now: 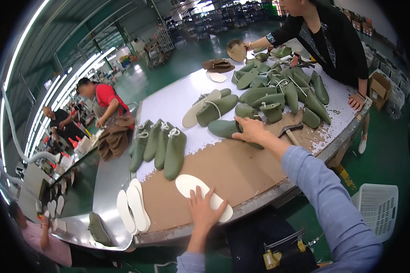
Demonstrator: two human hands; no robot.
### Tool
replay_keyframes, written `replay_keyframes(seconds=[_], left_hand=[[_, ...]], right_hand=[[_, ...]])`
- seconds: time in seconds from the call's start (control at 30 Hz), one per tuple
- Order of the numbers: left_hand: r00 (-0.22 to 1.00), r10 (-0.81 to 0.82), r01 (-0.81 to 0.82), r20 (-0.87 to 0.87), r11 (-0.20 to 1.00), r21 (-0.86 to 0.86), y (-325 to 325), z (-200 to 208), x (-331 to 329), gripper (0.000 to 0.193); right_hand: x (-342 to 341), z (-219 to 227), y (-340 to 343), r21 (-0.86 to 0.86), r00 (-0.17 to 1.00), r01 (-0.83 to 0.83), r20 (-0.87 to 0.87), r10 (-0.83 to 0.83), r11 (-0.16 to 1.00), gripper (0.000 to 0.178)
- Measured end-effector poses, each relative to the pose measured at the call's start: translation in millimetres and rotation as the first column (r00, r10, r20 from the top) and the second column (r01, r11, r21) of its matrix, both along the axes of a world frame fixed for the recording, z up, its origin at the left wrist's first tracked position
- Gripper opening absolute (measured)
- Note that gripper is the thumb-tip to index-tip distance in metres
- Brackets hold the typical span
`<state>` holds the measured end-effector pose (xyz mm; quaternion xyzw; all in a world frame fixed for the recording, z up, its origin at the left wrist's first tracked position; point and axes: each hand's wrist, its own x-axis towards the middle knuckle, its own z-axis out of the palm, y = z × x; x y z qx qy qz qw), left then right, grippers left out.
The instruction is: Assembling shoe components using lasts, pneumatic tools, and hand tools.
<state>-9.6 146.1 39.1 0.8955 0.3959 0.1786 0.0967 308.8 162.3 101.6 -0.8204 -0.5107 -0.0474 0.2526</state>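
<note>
My left hand [206, 210] lies with spread fingers on a white insole [192, 183], pressing it flat on the brown board near the table's front edge. My right hand [252, 131] reaches farther in, its fingers curled over a green shoe last [222, 128] that lies on its side. Parts of that last are hidden under the hand. Right beside it is a heap of green shoe lasts [259, 94], several tied with white cord. Several more lasts [175, 152] stand in a row at the left. Three white insoles [136, 203] lie by the near left corner.
A hammer [290, 132] rests right of my right hand. Brown pieces [218, 66] are stacked at the far edge. Across the table a person in black [335, 41] holds a brown piece [236, 50]. A white basket [376, 211] stands on the floor at right. Other people work at left.
</note>
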Motion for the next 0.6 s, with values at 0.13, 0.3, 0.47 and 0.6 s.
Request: replay_keyframes(seconds=[0.13, 0.3, 0.47, 0.6], left_hand=[[0.999, 0.023, -0.018, 0.036, 0.991, -0.13, 18, 10, -14, 0.073], [0.988, -0.116, 0.109, 0.103, 0.992, 0.07, -3, 49, 15, 0.1], [0.954, -0.299, 0.294, 0.013, 0.944, 0.147, 14, 55, 56, 0.096], [0.889, -0.398, 0.422, 0.225, 0.903, -0.073, 21, 46, 64, 0.07]], right_hand=[[-3, 2, 6, -0.158, 0.999, -0.036, -0.005, 0.035, 0.987, 0.049], [-49, 8, -61, -0.033, 0.956, -0.289, -0.062, 0.286, 0.957, 0.055], [-32, 15, -127, -0.262, 0.842, -0.538, -0.198, 0.501, 0.801, 0.071], [-41, 13, -147, -0.133, 0.85, -0.403, -0.422, 0.316, 0.905, 0.059]])
